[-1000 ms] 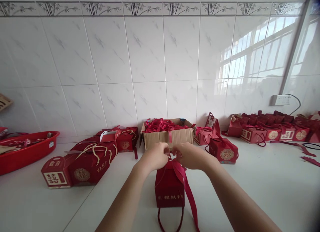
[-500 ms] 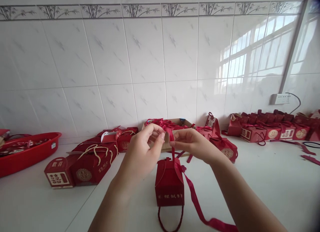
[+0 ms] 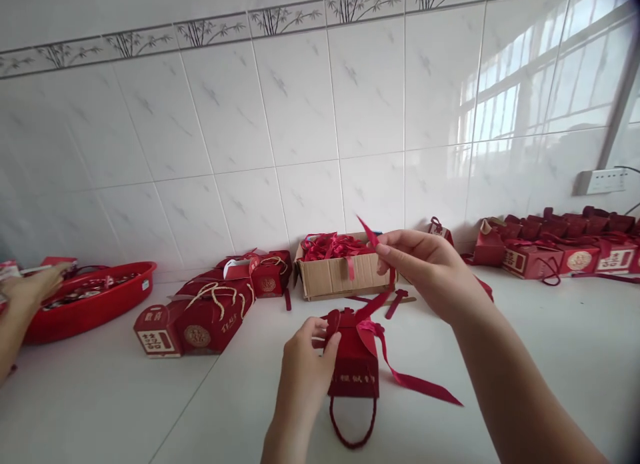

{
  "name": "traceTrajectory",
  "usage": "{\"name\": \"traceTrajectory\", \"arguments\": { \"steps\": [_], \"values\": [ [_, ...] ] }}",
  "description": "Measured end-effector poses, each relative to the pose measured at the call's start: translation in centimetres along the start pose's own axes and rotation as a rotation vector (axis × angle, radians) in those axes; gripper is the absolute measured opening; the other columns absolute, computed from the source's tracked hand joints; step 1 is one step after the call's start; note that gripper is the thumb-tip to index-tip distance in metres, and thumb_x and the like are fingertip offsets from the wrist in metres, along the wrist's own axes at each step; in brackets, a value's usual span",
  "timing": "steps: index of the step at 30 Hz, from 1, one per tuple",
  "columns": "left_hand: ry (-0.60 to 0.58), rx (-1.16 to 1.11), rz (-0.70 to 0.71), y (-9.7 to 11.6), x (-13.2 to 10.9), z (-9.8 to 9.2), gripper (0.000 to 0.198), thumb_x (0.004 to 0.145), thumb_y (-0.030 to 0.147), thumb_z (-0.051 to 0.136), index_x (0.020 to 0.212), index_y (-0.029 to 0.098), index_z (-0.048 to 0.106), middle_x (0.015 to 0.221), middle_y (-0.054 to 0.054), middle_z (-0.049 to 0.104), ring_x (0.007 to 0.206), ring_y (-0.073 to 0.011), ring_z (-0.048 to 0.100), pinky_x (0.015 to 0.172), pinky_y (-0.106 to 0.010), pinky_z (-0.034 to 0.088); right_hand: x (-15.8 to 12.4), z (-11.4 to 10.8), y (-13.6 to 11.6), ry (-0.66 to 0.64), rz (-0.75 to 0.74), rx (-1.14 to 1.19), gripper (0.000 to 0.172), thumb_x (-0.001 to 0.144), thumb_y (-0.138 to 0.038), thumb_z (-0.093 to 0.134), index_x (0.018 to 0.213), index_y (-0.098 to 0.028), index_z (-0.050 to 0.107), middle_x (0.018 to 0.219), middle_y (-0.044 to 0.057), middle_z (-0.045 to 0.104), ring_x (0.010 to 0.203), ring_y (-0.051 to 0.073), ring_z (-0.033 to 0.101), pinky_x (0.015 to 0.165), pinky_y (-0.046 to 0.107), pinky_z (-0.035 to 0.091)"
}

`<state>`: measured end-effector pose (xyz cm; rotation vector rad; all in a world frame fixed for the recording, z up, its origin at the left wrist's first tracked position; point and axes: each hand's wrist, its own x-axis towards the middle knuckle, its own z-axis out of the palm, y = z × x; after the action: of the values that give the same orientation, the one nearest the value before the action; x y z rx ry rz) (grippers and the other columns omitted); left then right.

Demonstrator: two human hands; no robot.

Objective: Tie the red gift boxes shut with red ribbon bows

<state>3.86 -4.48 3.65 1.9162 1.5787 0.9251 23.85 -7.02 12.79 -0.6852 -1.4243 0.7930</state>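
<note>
A small dark red gift box (image 3: pixel 356 377) with gold characters stands on the white table, its braided cord handle (image 3: pixel 354 444) lying towards me. My left hand (image 3: pixel 307 364) is closed on the flap at the box's upper left, between thumb and fingers. Raised above the box on the right, my right hand (image 3: pixel 415 261) pinches one end of a red ribbon (image 3: pixel 374 307), its tip sticking up past the fingers. That ribbon runs down to the box top. Another length of ribbon trails over the table to the right of the box.
Behind stands a cardboard box (image 3: pixel 327 277) of red ribbons. Larger red boxes with rope handles (image 3: pixel 197 331) sit at left, near a red basin (image 3: pixel 95 311) where another person's hand (image 3: pixel 30 297) reaches in. Several red gift boxes (image 3: pixel 580 257) line the right back.
My left hand has come down from the ribbon to the box flap. The right hand has lifted the ribbon end up and right. Another person's hand has appeared at far left.
</note>
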Motion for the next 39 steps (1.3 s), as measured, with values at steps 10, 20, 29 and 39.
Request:
{"name": "traceTrajectory", "arguments": {
  "steps": [10,20,29,39],
  "values": [
    [0.118,-0.567,-0.125,-3.1,-0.5,0.8,0.037,0.077,0.041,0.054,0.103,0.015,0.059,0.076,-0.004,0.065,0.071,-0.0182,0.063,0.059,-0.028,0.056,0.3,3.7,3.9,-0.368,0.178,-0.837,0.017,0.079,-0.024,0.053,0.069,-0.018,0.065,0.058,-0.001,0.056,0.049,0.009,0.041,0.044,0.023,0.029],
    [0.172,-0.581,-0.112,-3.2,-1.0,0.8,0.042,0.076,0.040,0.056,0.111,0.016,0.060,0.070,0.001,0.059,0.063,-0.0158,0.061,0.062,-0.031,0.056,0.0,4.6,4.9,-0.608,0.262,-1.049,0.020,0.080,-0.020,0.049,0.062,-0.018,0.059,0.051,-0.002,0.049,0.044,0.008,0.028,0.039,0.023,0.020],
    [0.152,-0.521,-0.070,-2.5,-1.6,0.4,0.046,0.077,0.040,0.055,0.117,0.017,0.058,0.071,0.000,0.062,0.061,-0.0159,0.061,0.060,-0.031,0.056,-0.1,5.7,6.3,-0.600,0.211,-1.105,0.019,0.079,-0.020,0.051,0.065,-0.019,0.064,0.060,0.001,0.061,0.049,0.010,0.041,0.046,0.023,0.028],
    [0.118,-0.503,-0.057,-2.1,-1.8,0.1,0.042,0.077,0.039,0.056,0.114,0.019,0.061,0.109,-0.009,0.064,0.060,-0.0137,0.062,0.052,-0.028,0.053,-0.1,5.6,6.2,-0.585,0.170,-1.040,0.019,0.081,-0.023,0.050,0.075,-0.023,0.068,0.072,-0.001,0.069,0.059,0.012,0.053,0.050,0.022,0.032]
  ]
}}
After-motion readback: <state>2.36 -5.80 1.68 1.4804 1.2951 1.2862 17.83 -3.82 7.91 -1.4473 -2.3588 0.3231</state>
